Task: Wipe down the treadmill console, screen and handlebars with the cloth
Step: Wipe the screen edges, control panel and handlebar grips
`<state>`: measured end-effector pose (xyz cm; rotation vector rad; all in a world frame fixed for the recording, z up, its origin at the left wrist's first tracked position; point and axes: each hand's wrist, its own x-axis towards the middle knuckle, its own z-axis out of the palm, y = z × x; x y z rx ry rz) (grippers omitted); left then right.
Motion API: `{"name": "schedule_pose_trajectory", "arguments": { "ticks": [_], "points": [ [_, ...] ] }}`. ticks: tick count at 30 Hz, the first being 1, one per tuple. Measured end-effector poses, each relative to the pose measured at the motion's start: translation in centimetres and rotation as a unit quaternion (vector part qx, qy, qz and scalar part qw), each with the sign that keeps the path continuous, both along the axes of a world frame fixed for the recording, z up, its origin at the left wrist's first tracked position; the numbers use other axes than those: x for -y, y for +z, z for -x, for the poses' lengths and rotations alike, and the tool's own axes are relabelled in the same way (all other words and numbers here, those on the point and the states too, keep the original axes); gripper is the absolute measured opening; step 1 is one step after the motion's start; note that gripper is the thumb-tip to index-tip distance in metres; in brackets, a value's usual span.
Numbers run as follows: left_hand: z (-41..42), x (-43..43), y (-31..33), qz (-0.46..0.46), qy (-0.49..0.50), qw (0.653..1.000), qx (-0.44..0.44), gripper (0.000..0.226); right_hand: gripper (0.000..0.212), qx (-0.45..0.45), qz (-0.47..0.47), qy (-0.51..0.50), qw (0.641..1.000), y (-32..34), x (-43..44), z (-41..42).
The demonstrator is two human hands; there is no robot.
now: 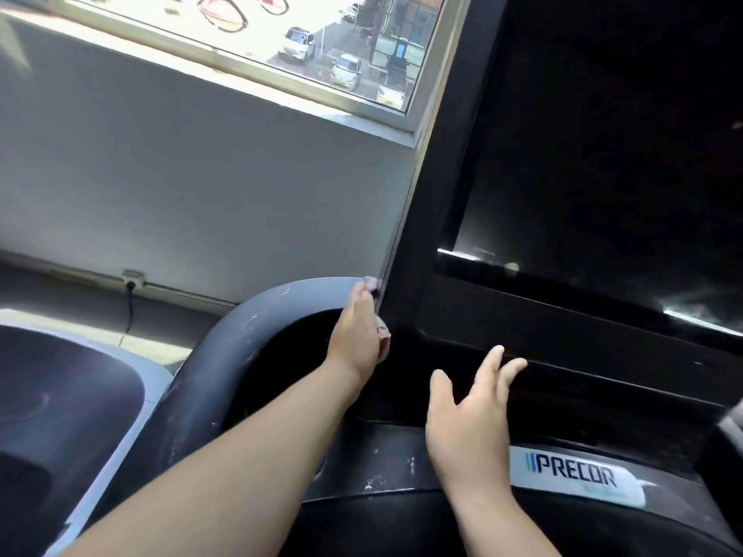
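Observation:
The black treadmill console fills the right half of the view, with its dark screen above. My left hand reaches to the console's left edge, where its fingers curl onto the rim beside the grey curved handlebar. In front of the console's lower panel my right hand hovers with fingers spread and straight, holding nothing. No cloth shows in either hand or anywhere in view.
A PRECOR label sits on the lower console at the right. Part of a neighbouring grey machine fills the lower left. Behind are a grey wall, a socket with a cable and a window onto parked cars.

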<state>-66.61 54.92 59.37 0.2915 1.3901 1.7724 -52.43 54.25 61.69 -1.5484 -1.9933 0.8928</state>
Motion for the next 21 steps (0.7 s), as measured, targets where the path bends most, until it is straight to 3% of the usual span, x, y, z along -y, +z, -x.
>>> {"name": "schedule_pose_trajectory", "arguments": {
  "ticks": [3, 7, 11, 15, 21],
  "points": [
    [-0.6, -0.3, 0.9, 0.01, 0.036, 0.999, 0.009, 0.035, 0.067, -0.052, -0.037, 0.03, 0.997, 0.7, -0.2, -1.3],
    [1.8, -4.5, 7.3, -0.036, 0.062, 0.997, 0.03, 0.026, 0.059, -0.116, -0.107, 0.061, 0.986, 1.6, -1.3, -2.6],
    [2.9, -6.1, 7.8, -0.071, 0.075, 0.994, -0.042, 0.034, 0.054, -0.16, -0.27, 0.09, 0.945, 3.6, -3.3, -3.3],
    [0.8, -3.5, 3.8, -0.043, 0.086, 0.994, -0.055, 0.024, 0.056, -0.166, -0.272, 0.146, 0.937, 6.0, -5.8, -3.6],
    [-2.5, -0.4, -0.8, 0.043, 0.12, 0.99, -0.053, 0.041, 0.061, -0.101, -0.248, 0.209, 0.94, 6.6, -7.1, -3.4]
  ]
}}
